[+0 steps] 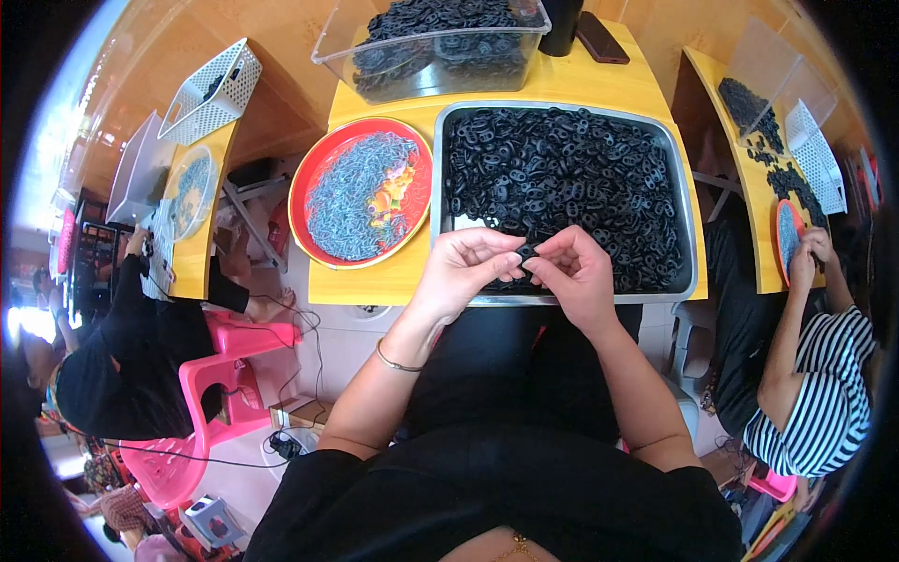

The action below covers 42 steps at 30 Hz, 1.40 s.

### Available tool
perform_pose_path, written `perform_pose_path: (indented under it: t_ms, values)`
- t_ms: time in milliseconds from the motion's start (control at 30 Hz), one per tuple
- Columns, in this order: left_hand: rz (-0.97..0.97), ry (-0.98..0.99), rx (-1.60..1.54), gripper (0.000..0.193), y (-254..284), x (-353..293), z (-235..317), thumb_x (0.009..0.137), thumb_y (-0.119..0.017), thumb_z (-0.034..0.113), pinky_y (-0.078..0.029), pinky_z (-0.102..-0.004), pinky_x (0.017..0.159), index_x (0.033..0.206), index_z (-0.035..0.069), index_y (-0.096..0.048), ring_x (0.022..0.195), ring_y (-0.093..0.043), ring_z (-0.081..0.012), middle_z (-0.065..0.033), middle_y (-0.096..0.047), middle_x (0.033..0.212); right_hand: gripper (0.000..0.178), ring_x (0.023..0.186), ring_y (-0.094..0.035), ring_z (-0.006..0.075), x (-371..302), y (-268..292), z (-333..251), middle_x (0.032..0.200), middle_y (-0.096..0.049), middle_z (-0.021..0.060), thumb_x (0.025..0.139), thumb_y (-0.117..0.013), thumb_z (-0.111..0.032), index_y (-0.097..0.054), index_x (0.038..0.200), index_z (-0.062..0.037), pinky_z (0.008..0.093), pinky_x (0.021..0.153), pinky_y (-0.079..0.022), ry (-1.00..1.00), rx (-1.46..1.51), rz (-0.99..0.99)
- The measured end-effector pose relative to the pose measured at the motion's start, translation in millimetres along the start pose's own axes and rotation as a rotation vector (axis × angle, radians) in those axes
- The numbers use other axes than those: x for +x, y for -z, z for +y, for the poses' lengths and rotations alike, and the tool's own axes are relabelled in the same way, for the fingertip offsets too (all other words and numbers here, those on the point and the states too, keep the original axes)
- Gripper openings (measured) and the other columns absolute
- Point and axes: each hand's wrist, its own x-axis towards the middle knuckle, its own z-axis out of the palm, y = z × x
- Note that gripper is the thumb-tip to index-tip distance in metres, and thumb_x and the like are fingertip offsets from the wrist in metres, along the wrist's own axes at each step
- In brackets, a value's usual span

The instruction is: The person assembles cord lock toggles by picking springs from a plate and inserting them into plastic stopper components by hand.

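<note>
My left hand point(468, 267) and my right hand point(575, 279) meet over the near edge of a steel tray point(688, 187). Fingertips of both hands pinch a small black part point(526, 251), mostly hidden between them. Many black plastic pieces with two holes point(571, 169) fill the tray in a thick heap. Left of it sits a round red plate point(302, 192) with a floral print. Small thin silvery-blue pieces point(351, 201) are spread over the plate, too fine to tell their kind.
A clear plastic bin point(431, 80) of similar black pieces stands on the yellow table point(375, 288) behind the tray. A dark phone point(602, 37) lies at the back right. People sit at side tables point(201, 234) on both sides; a pink chair point(201, 393) is at left.
</note>
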Motion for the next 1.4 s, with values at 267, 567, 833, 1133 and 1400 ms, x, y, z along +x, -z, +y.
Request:
perform_pose_path:
  t_ms: [267,567,833,1133,1400]
  values:
    - [-0.03,0.033,-0.072,0.018,4.4,0.6,1.1,0.084,-0.062,0.002,-0.049,-0.0207,0.066,0.102,0.0,-0.062,0.071,-0.06,-0.0084,-0.0046,-0.065,0.083,0.039,0.064,-0.053,0.0048,2.3,-4.4,-7.6,0.08,-0.054,-0.0013,0.072,-0.072,0.0,-0.06,0.109,-0.0048,0.0187,0.058,-0.045,0.084,0.013,-0.068]
    - [-0.11,0.117,-0.144,0.027,10.9,0.3,4.0,0.083,-0.063,0.001,-0.046,-0.0196,0.063,0.106,0.006,-0.048,0.07,-0.057,-0.0077,-0.0024,-0.062,0.081,0.032,0.064,-0.049,0.0045,2.5,0.0,-7.8,0.086,-0.052,0.0007,0.068,-0.075,-0.001,-0.065,0.099,-0.004,0.0169,0.055,-0.04,0.196,-0.232,-0.17]
    - [-0.123,0.117,-0.16,0.025,8.5,-0.3,5.2,0.081,-0.063,-0.004,-0.048,-0.0201,0.06,0.095,0.007,-0.046,0.068,-0.059,-0.0094,-0.004,-0.061,0.078,0.024,0.06,-0.053,0.0069,3.2,2.0,-5.0,0.073,-0.056,0.0013,0.067,-0.077,-0.006,-0.067,0.089,-0.0042,0.0202,0.054,-0.042,0.159,-0.187,-0.158]
    - [-0.108,0.105,-0.191,0.025,10.2,1.5,2.1,0.082,-0.064,-0.002,-0.047,-0.0194,0.059,0.096,0.007,-0.046,0.067,-0.059,-0.0087,-0.0037,-0.061,0.078,0.031,0.062,-0.05,0.005,4.2,1.6,-6.4,0.078,-0.052,0.0,0.069,-0.075,-0.002,-0.066,0.098,-0.0046,0.0183,0.055,-0.039,0.132,-0.171,-0.174]
    - [-0.11,0.118,-0.222,0.022,12.4,1.7,2.4,0.083,-0.064,0.0,-0.048,-0.0189,0.061,0.097,0.006,-0.048,0.069,-0.059,-0.0087,-0.0032,-0.061,0.078,0.035,0.065,-0.055,0.0067,4.9,2.8,-6.9,0.078,-0.055,0.0016,0.072,-0.072,-0.002,-0.065,0.106,-0.005,0.0198,0.058,-0.044,0.132,-0.15,-0.193]
